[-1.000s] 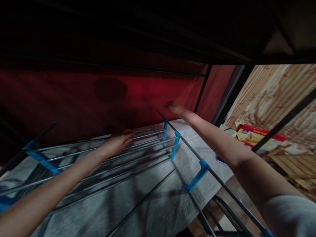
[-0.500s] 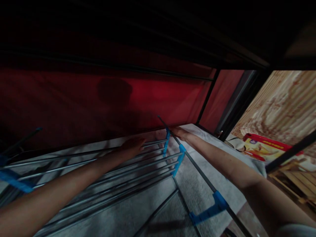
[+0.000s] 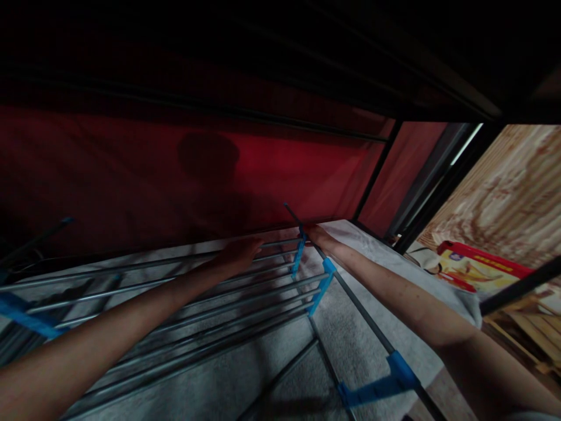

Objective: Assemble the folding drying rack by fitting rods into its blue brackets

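Lying just beside the far blue bracket (image 3: pixel 298 255), your right hand (image 3: pixel 314 235) is sitting closer than your left hand (image 3: pixel 242 256) over crosswise metal rods (image 3: pixel 284 291), both grips unclear.

The scene is dim, nearly black along the top. The red cloth (image 3: pixel 280 161) glows brightest just right of a soft round shadow (image 3: pixel 208 155), so light comes from the camera's side. The patterned wall (image 3: pixel 504 187) looks paler. The hands (image 3: pixel 243 256) sit in shade, fingers indistinct. Fine detail is soft; wide-angle stretching enlarges the forearms (image 3: pixel 131 325) toward the edges.
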{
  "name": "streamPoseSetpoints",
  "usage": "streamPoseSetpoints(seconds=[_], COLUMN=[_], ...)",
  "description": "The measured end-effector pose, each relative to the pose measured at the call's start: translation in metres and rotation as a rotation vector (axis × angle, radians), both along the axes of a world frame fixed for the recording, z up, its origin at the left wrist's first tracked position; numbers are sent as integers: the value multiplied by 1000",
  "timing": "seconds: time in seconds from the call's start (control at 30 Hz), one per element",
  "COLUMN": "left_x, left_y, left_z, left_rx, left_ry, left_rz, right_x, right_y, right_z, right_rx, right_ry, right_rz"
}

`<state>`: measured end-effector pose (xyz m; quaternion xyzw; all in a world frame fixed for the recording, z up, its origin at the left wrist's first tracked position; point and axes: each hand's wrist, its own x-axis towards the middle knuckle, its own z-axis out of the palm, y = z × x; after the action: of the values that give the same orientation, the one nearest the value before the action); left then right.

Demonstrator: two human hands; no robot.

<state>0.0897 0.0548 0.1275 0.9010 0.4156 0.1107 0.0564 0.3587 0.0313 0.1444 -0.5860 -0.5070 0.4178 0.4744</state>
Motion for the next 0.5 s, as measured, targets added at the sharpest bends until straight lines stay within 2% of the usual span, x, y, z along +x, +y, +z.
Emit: streamPoseSetpoints(seconds=[0.33,0.5], left_x=[2,3], left_y=[-4,-8], left_z=[13,14], left_rx=[40,30], left_ry=[20,7], left_rz=[-16,4], right_x=[-2,0], right_y=[5,5], right_z=[-3,-7], right_rx=[15,-11], right_ry=[12,20], right_rz=[-13,-8])
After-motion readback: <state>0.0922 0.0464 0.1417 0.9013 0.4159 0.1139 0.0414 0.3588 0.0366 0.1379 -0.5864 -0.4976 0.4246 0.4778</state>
